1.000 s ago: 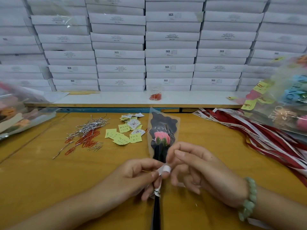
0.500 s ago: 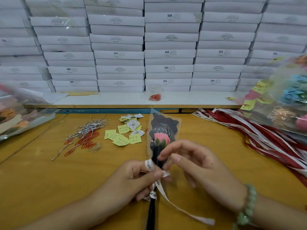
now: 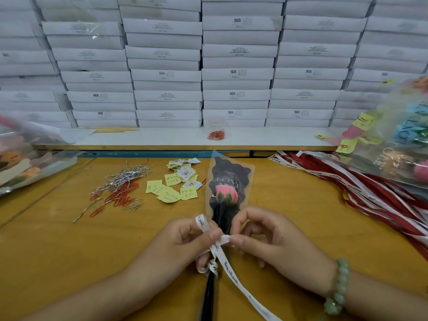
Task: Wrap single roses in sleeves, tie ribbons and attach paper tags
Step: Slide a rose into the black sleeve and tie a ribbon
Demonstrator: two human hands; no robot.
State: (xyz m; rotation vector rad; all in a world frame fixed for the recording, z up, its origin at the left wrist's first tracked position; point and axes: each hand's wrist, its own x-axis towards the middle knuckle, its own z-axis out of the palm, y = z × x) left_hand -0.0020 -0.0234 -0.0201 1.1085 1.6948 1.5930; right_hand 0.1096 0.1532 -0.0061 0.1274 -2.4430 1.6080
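Observation:
A pink rose point(image 3: 226, 195) sits in a clear sleeve point(image 3: 229, 179) with a black liner marked LOVE YOU, lying on the wooden table point(image 3: 58, 251) with its black stem point(image 3: 208, 297) pointing toward me. A white printed ribbon point(image 3: 229, 272) is looped round the sleeve's neck. My left hand point(image 3: 185, 242) pinches one ribbon loop against the stem. My right hand point(image 3: 268, 239) pinches the other ribbon end beside it. A long tail of the ribbon trails toward the lower right.
Yellow paper tags point(image 3: 172, 189) and round white tags lie left of the rose, beside silver twist ties and red paper clips point(image 3: 120, 193). Red and white ribbons point(image 3: 370, 193) spread at the right. Bags of wrapped roses point(image 3: 403, 140) flank both sides. Stacked white boxes point(image 3: 236, 72) stand behind.
The ribbon has been drawn out into a long tail running lower right, and a loop now stands up over my left fingers. Both hands stay at the sleeve's neck.

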